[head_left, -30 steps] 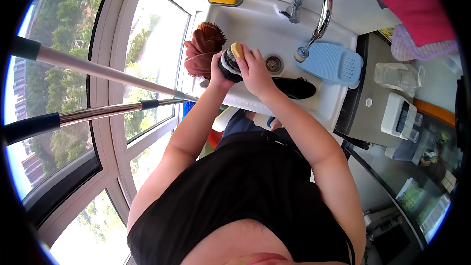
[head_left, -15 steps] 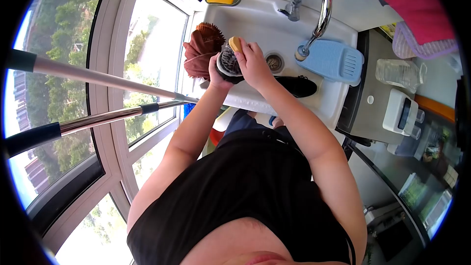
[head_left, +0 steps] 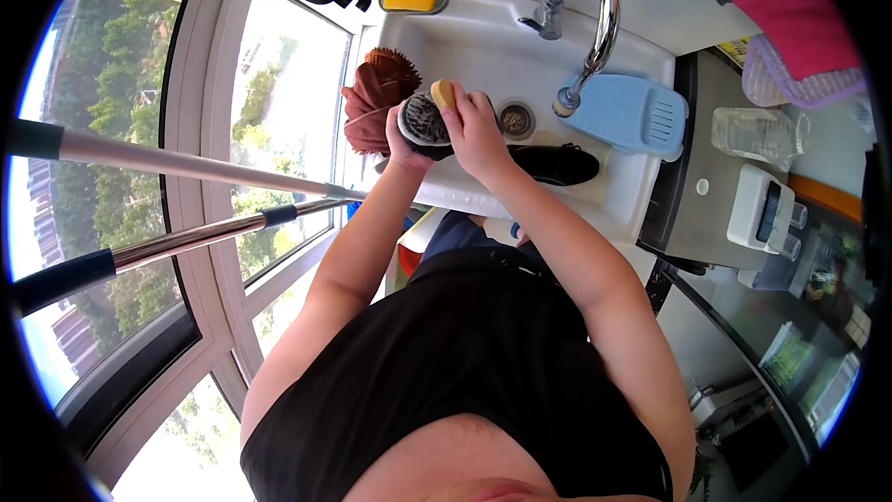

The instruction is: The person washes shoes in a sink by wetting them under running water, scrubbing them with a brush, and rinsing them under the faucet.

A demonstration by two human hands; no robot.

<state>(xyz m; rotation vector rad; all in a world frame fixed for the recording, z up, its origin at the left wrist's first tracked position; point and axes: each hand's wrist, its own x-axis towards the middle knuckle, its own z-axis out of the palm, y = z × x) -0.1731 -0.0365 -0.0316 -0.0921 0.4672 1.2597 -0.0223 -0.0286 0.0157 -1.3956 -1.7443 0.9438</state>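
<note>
Shoe [head_left: 426, 121] sits in the left hand [head_left: 406, 144] in the head view, left of the drain [head_left: 515, 119], with its ridged sole turned up. The left grip is wrapped round its side and looks snug. The right hand [head_left: 477, 135] is between the shoe and the drain, and its grip pinches a tan block [head_left: 443, 94]. The block looks like the back of a brush, but I see no bristles. It is at the edge of the sole; I cannot tell if they touch.

Scrubbing looks under way, I think, and not done. The sole is dark in the middle and pale at the rim, but I cannot tell which parts are clean. The black shoe [head_left: 562, 165] lies in the sink [head_left: 474, 42], right of the drain and nearer the person. No hand is on it, and whether it is scrubbed or still waiting does not show. A brown cloth [head_left: 370, 112] is well left of the drain.
</note>
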